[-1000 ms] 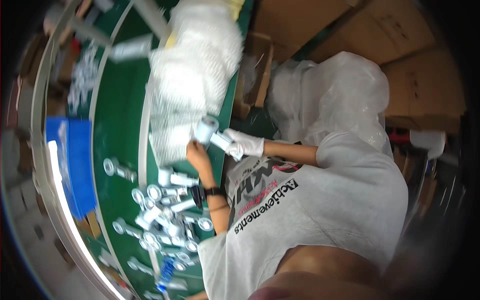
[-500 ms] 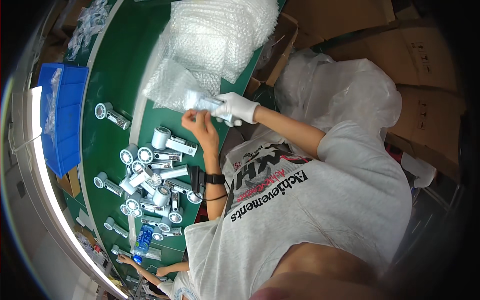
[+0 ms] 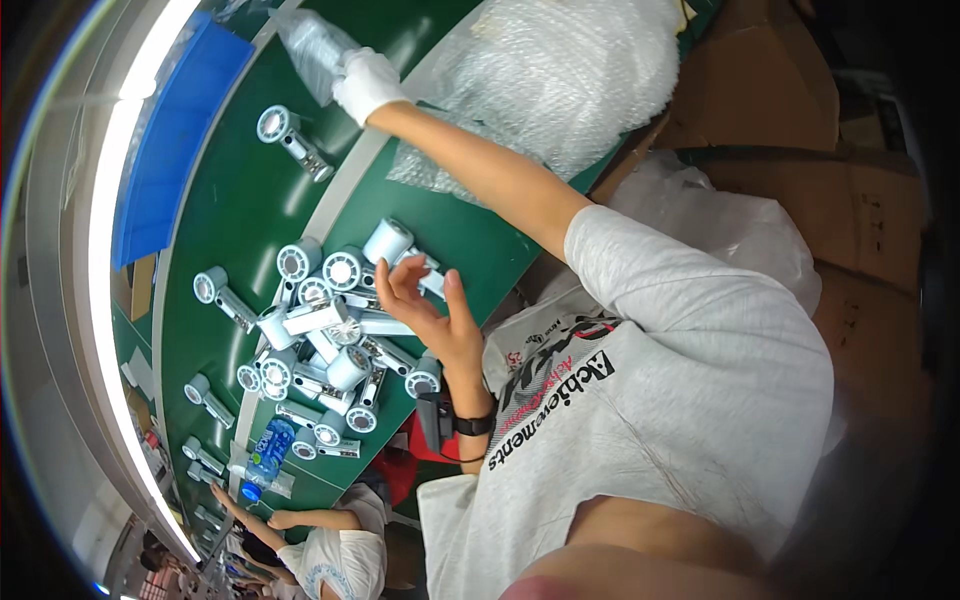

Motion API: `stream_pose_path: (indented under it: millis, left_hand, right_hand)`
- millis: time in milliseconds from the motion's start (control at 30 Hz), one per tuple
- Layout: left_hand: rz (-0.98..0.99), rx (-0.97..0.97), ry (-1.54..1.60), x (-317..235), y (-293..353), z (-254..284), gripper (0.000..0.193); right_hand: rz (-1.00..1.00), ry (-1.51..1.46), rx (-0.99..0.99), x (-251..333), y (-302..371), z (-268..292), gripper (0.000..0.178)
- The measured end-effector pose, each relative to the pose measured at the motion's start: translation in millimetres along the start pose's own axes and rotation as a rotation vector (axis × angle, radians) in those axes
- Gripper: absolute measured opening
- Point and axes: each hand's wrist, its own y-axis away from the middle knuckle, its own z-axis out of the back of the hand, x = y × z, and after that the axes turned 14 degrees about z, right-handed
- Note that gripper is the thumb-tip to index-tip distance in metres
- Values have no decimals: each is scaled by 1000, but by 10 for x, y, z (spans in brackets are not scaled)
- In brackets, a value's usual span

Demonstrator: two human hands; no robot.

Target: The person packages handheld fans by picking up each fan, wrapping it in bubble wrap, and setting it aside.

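My right hand (image 3: 366, 86), in a white glove, reaches far out over the green belt. Its fingers are closed on a translucent bag (image 3: 312, 48) with something pale blue inside, its shape not clear. Bare and with fingers apart, my left hand (image 3: 432, 312) hovers at the near side of a heap of pale blue handheld fans (image 3: 345, 368). Closest to its fingertips lies one fan (image 3: 390, 242) with a round head and a straight handle. A dark band with a black device (image 3: 440, 425) is on my left wrist.
Bubble-wrap bags (image 3: 570, 80) are stacked at the top, under my right forearm. Single fans (image 3: 292, 142) lie along the belt. A blue bin (image 3: 175, 140) stands beyond it. A water bottle (image 3: 268, 455) lies beside the heap, near another person's arm (image 3: 250, 520). Cardboard boxes (image 3: 870, 220) stand at right.
My right hand has carried the bag away from my body, out over the belt. My left hand has parted from the bag, opened and come beside the fans. The view has turned a little.
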Motion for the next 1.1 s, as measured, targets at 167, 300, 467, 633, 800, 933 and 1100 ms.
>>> stream_pose_path:
  millis: [167,300,467,633,800,933,1100]
  left_hand:
    - [251,-22,73,116,175,185,49]
    - [466,107,167,220,3,361,51]
    - [597,-27,595,459,-335,191,49]
    - [569,232,510,595,79,-49,48]
    - [893,386,991,534,372,-153,49]
    - [883,391,924,406,377,-154,52]
    - [942,428,909,334,428,-204,55]
  right_hand:
    - [-53,496,347,-135,262,-704,39]
    - [-215,95,314,-110,337,-380,30]
    - [-57,-68,573,729,1535,655,34]
    - [-314,-302,104,820,1953,1368,36]
    - [-314,-504,432,973,1816,1200,35]
    - [-419,-747,534,927,1731,1264,33]
    - [-380,-597,610,922,1722,1304,32]
